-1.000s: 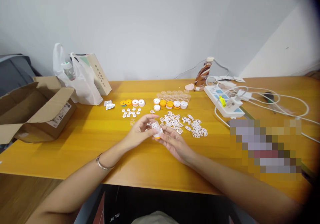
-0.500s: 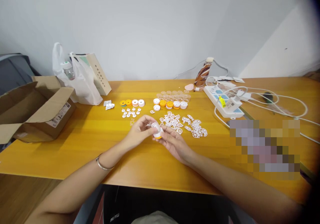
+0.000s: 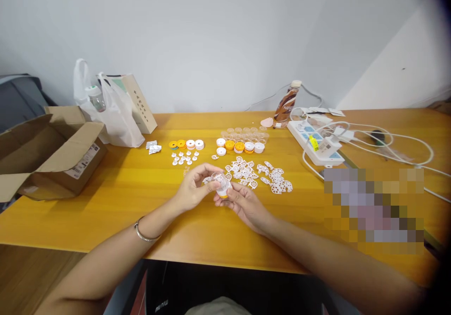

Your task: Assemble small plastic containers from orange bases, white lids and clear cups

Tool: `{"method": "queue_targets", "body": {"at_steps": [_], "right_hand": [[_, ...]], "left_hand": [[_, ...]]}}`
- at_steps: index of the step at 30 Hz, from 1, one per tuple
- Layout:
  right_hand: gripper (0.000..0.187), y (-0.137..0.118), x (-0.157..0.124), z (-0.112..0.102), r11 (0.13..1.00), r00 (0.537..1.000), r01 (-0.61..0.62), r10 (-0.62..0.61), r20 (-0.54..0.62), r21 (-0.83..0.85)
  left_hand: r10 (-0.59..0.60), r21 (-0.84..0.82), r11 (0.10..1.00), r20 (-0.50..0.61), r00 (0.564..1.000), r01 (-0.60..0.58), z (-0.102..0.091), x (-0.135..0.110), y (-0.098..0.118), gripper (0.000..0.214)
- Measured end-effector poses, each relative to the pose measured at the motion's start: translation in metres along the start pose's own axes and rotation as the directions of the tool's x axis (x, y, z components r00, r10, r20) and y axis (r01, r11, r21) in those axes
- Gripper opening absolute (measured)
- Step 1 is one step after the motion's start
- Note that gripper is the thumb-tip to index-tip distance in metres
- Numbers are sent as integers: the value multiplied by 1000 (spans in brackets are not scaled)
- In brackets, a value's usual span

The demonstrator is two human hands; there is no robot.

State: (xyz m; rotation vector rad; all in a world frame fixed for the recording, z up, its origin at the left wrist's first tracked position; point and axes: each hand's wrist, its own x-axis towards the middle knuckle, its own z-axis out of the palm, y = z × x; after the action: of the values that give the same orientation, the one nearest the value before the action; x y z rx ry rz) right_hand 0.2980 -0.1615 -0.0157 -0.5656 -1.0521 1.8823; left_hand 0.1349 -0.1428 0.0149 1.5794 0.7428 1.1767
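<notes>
The small clear plastic cup (image 3: 221, 182) sits on an orange cap (image 3: 223, 193), the two joined as one piece. I hold it just above the tabletop (image 3: 148, 197), in front of the scatter of white openwork discs (image 3: 259, 174). The cup is see-through, with something white inside; what it is I cannot tell. The piece is tilted, clear end up and toward my left hand (image 3: 193, 188), orange end down against the fingers (image 3: 230, 197) of my right hand (image 3: 244, 202).

We are seeing a clear, orange-based capsule (image 3: 222, 186), white lattice discs (image 3: 260, 174), orange and white caps (image 3: 239, 145), a honey-yellow wood-grain table (image 3: 123, 188), a brown cardboard box (image 3: 49, 150) and a white power strip (image 3: 313, 142).
</notes>
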Motion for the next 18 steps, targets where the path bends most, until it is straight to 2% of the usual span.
{"method": "queue_targets", "body": {"at_steps": [4,8,11,15,18], "right_hand": [[21,-1,0,-1,1000,1000,-9,8,29,23],[29,-3,1,-4,1000,1000,-19,19,18,1],[32,-2,1,-3,999,999,-31,32,25,-36],[38,2,0,1,999,998,-51,51,22,-16],[36,4,1,3,998,999,-42,40,25,53]], "left_hand": [[-15,-13,1000,46,999,15,-5,1,-1,23],[-63,49,997,172,983,55,-12,5,-4,37],[-99,164,985,246,964,60,-15,7,-5,25],[-67,202,979,179,982,30,-12,6,-5,20],[-54,144,989,133,990,34,-6,4,-9,20]]}}
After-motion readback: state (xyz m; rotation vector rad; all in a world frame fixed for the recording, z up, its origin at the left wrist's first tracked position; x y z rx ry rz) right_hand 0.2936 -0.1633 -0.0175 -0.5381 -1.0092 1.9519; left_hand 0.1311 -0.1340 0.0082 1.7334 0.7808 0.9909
